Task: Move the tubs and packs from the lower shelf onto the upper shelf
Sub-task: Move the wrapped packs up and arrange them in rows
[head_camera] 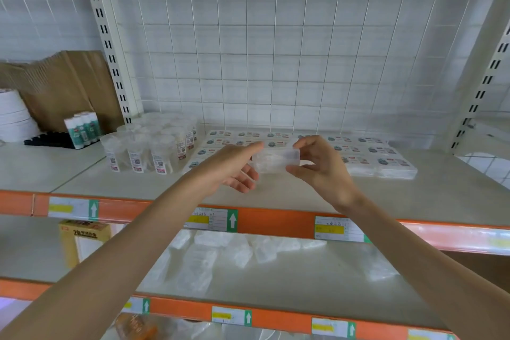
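Seemingly, tub point(276, 160) between right fingers point(308, 142).

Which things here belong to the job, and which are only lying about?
Job: clear tub, held by right hand; left hand; clear packs on lower shelf; tubs and flat packs on upper shelf.
Lying about: glue sticks, white rolls, brown cardboard, yellow box.

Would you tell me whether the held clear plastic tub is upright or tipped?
Tipped sideways: the clear plastic tub lies level, its rim toward the right hand.
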